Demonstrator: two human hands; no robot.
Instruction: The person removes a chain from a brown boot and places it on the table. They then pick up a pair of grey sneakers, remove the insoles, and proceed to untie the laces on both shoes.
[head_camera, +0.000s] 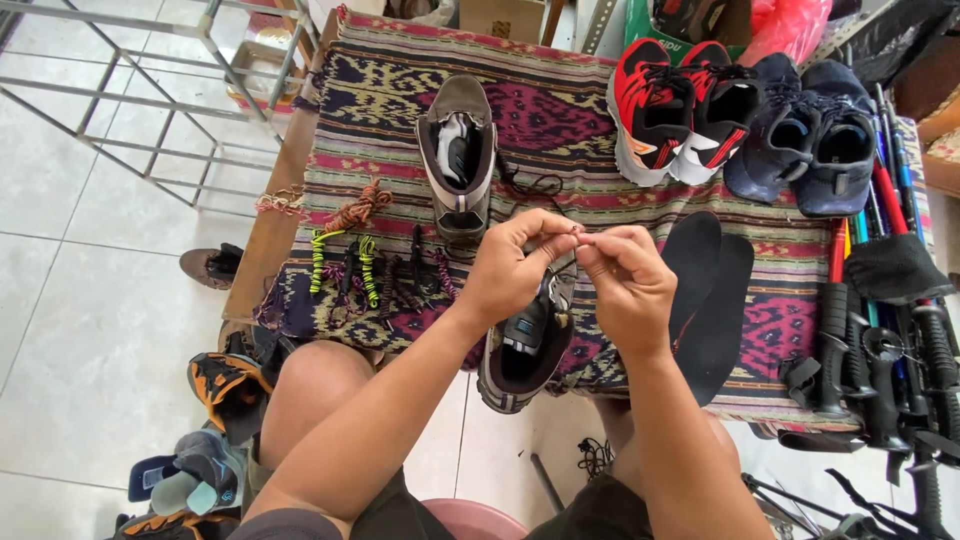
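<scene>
My left hand (515, 268) and right hand (625, 285) meet above the shoe (525, 350) at the near edge of the tabletop (600, 190). Both grips are pinched shut on a thin lace end (578, 232) between the fingertips. A second shoe (460, 155) lies farther back. Spare laces (365, 260) lie left; two black insoles (712, 290) lie right.

floor (70, 330): pale tiles, daylit | table (262, 235): wooden, patterned woven cloth (580, 130) | metal frame (150, 90) at left
</scene>
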